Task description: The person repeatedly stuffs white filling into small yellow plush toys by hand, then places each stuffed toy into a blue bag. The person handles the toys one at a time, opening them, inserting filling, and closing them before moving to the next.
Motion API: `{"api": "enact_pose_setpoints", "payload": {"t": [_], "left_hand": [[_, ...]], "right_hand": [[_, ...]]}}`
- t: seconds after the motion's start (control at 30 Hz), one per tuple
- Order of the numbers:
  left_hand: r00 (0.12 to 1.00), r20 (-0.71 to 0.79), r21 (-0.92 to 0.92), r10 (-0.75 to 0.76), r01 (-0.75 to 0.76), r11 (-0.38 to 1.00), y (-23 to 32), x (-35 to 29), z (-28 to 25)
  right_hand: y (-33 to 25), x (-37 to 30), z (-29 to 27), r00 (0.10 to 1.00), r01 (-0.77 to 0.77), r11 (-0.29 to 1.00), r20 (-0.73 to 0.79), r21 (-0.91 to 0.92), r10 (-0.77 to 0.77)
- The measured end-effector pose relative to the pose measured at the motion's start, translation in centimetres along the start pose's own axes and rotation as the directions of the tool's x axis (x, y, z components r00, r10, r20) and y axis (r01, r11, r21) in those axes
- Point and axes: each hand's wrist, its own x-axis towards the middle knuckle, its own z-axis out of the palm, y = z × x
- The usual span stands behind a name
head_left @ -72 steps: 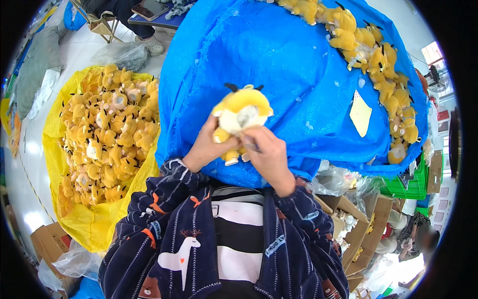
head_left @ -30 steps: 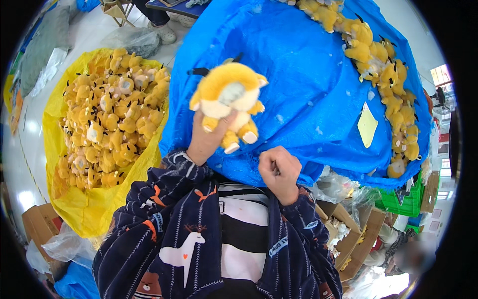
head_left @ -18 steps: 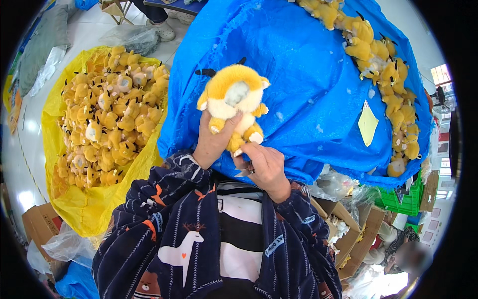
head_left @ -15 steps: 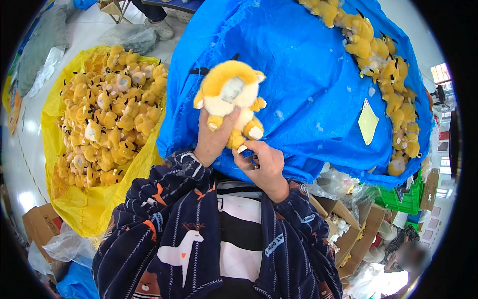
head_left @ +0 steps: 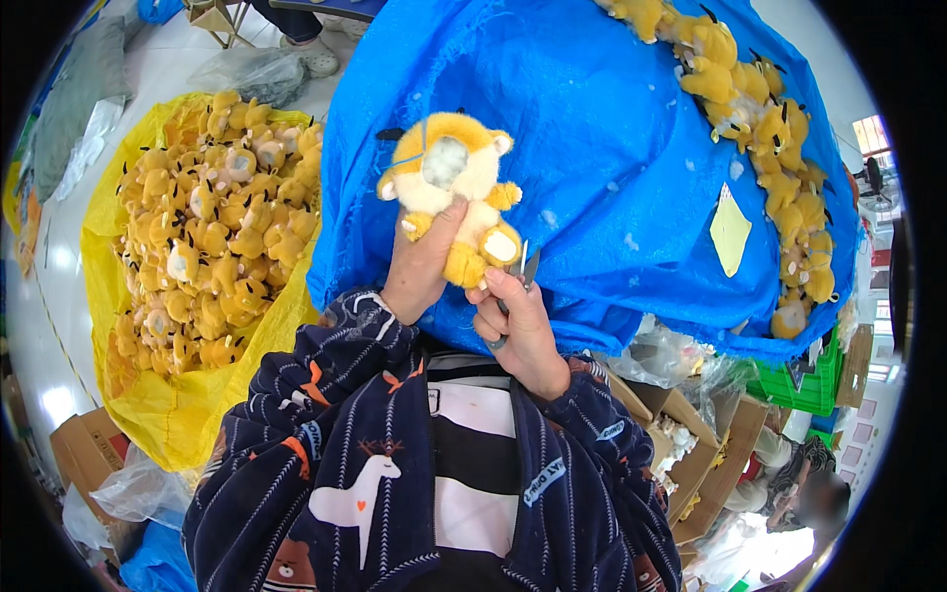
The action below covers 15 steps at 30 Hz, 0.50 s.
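Note:
A yellow and cream plush toy is held up in front of me, with white stuffing showing through an opening in its head. My left hand grips it from below, thumb across its belly. At the toy's lower foot, the thumb and fingertip of my right hand pinch the edge. That same hand holds small scissors, whose blades stick up past the thumb beside the other foot; the handles are mostly hidden in the palm. A thin bluish strand crosses the toy's head.
On the left, a yellow sack is heaped with similar plush pieces. A large blue sheet lies ahead, with more plush toys along its right side and a pale yellow paper. Cardboard boxes and a green crate stand at right.
My right hand has turned, and the scissor blades now show pointing upward. The toy has shifted slightly left and tilted in my left hand. The bluish strand has come into view.

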Motion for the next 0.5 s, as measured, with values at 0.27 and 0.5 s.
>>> {"api": "enact_pose_setpoints", "payload": {"t": [0.27,0.5], "left_hand": [[1.000,0.016,0.134,0.027,-0.029,0.991,-0.4,0.2,-0.6],[0.999,0.033,0.081,-0.025,0.022,0.996,-0.2,0.1,-0.2]], "right_hand": [[1.2,0.4,0.2,0.727,0.513,0.429,0.110,-0.743,-0.678],[0.4,1.4,-1.2,0.287,0.638,-0.385,0.669,-0.667,-0.685]]}}
